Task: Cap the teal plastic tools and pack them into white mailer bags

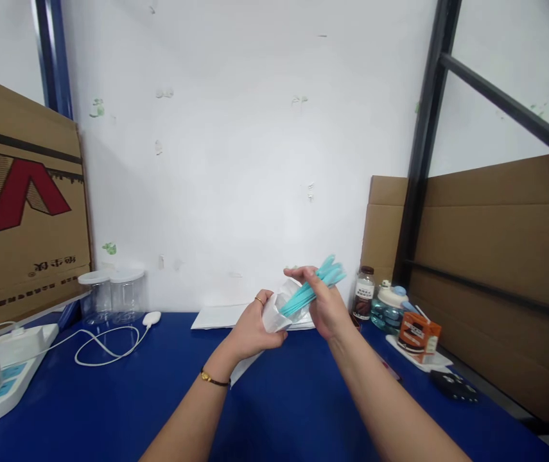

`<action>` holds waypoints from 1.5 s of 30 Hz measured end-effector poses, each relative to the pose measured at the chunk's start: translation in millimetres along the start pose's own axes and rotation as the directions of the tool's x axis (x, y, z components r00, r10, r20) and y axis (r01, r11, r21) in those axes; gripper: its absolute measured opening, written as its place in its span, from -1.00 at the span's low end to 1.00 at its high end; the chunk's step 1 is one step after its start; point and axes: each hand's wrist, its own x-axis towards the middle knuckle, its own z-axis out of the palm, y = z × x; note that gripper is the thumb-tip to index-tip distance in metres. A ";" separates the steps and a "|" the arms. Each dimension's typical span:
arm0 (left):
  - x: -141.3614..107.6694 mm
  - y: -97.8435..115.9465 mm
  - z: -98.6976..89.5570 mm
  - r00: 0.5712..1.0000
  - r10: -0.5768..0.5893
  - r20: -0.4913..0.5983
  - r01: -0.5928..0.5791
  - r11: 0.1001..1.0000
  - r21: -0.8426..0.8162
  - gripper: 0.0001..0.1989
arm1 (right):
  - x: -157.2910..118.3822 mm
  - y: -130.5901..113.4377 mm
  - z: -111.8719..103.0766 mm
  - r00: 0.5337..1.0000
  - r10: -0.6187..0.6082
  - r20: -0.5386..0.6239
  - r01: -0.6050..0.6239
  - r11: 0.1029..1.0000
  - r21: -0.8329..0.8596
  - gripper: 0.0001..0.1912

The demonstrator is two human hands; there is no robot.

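Observation:
Above the middle of the blue table, my left hand (253,330) is closed around a white paper-like bag or sleeve (271,316), its open mouth tilted up to the right. My right hand (327,309) grips a bundle of slim teal sticks (300,298) with clear wrapping about their upper ends. The bundle slants, its lower ends inside the mouth of the white bag and its upper ends poking out past my right fingers. What exactly the sticks are, I cannot make out. White sheets (216,317) lie flat behind my hands against the wall.
To the left are a power strip (18,378), a white cable with a puck-like end (151,318) and two clear lidded jars (127,295). On the right stand a brown bottle (363,294), a teal cup (390,307), an orange box (417,335) and a black object (453,386). Cardboard (24,256) flanks the table.

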 end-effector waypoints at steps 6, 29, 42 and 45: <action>-3.4 -8.1 -7.3 0.994 -0.048 -0.102 0.028 0.981 -0.192 -0.51 | 6.9 5.5 30.5 0.956 0.252 0.149 -0.223 0.957 -0.187 -0.69; -14.1 -40.0 -20.9 0.888 -0.104 -0.449 0.247 0.930 0.272 0.05 | -21.5 47.1 38.1 0.909 -0.139 0.392 0.361 0.733 -0.577 -0.51; -24.7 -36.4 -23.0 0.996 0.003 0.092 -0.019 0.983 0.180 -0.12 | 28.6 -7.3 0.3 0.648 0.068 0.759 0.653 0.463 -0.599 -0.76; -24.1 -36.1 -26.5 0.991 -0.078 0.109 0.064 0.991 0.120 -0.44 | 29.8 -0.2 -2.1 0.659 0.105 0.744 0.600 0.524 -0.605 -0.82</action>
